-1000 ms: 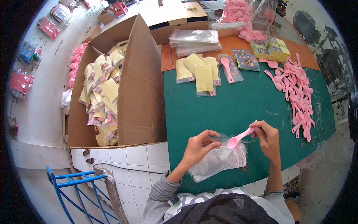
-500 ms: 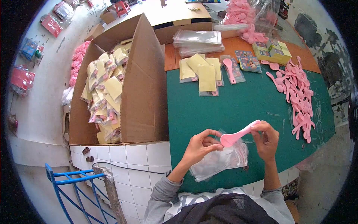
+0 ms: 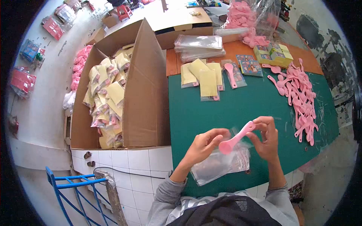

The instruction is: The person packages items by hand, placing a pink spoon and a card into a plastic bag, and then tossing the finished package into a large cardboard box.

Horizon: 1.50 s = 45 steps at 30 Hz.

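A pink spoon (image 3: 236, 140) is held by its handle end in my right hand (image 3: 267, 140), its bowl tilted down to the left. My left hand (image 3: 205, 146) is beside the bowl, fingers curled and partly smeared by motion; a clear bag seems to be near its fingertips, too blurred to make out. Under both hands lies a pile of clear plastic bags (image 3: 215, 167) on the green table (image 3: 211, 116). Further back are bagged packs with yellow cards (image 3: 208, 83) and a bagged spoon (image 3: 230, 75).
Loose pink spoons (image 3: 299, 100) lie on the right, with card stacks (image 3: 274, 54) and printed cards (image 3: 249, 65) behind. Clear sleeves (image 3: 200, 43) sit at the back. A tall cardboard box (image 3: 145, 90) of packs stands left, above a blue metal frame (image 3: 75, 184).
The spoon has tilted more steeply, its bowl now lower. My left fingers have come off the bowl and moved slightly up. The view has shifted a little.
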Each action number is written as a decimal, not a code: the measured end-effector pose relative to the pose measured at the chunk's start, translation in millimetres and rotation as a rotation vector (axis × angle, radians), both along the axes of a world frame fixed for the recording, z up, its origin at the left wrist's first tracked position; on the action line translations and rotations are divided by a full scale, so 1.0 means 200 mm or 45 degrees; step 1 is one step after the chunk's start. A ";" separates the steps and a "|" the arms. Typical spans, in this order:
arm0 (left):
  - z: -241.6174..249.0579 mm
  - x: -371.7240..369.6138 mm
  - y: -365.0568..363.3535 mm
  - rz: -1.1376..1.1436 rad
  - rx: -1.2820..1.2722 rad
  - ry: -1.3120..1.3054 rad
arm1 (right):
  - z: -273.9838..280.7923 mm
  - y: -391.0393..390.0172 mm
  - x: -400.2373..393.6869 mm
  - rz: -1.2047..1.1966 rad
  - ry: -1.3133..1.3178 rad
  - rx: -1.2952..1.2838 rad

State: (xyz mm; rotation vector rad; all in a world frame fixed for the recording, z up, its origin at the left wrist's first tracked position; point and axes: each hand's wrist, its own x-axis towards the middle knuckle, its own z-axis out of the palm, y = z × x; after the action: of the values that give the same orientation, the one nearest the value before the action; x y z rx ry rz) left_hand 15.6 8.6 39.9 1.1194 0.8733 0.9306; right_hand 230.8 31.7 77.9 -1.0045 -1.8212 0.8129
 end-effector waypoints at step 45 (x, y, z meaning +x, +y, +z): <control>0.06 -0.01 0.15 0.121 0.411 0.400 | 0.31 0.26 -0.03 0.343 -0.552 0.020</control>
State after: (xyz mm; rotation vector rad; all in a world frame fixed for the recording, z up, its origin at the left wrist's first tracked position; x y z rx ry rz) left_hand 13.4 39.4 51.8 1.5415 1.0623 1.0140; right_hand 225.7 82.9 139.7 -0.9922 -2.3690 0.7788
